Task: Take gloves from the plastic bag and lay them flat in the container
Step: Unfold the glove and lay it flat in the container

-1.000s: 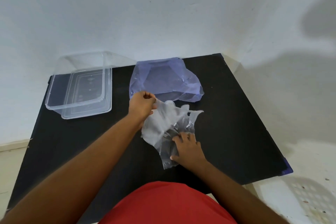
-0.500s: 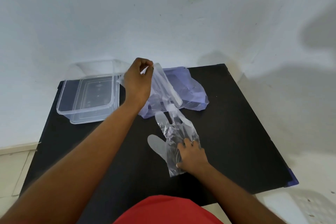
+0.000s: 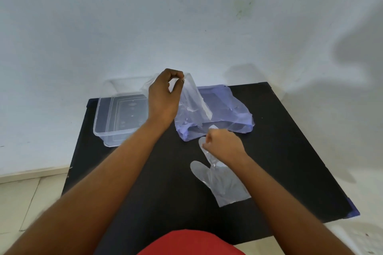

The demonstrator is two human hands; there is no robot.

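A thin clear glove [image 3: 193, 100] hangs from my left hand [image 3: 165, 93], which pinches its top edge above the table's far middle. My right hand [image 3: 222, 144] is closed on the glove's lower end near the bluish plastic bag [image 3: 232, 107], which lies crumpled at the back of the table. Another clear glove [image 3: 221, 183] lies flat on the black table, just under my right wrist. The clear rectangular container [image 3: 118, 118] stands at the back left, beside my left hand.
The black table [image 3: 290, 161] is set against a white wall. Its right corner has a blue cap [image 3: 353, 211]. Pale floor tiles show at the left and right. My red shirt [image 3: 192, 243] fills the bottom edge.
My left hand has lifted one glove up and back, away from the pile. My right hand left the flat glove and moved forward to hold the raised glove's lower end.
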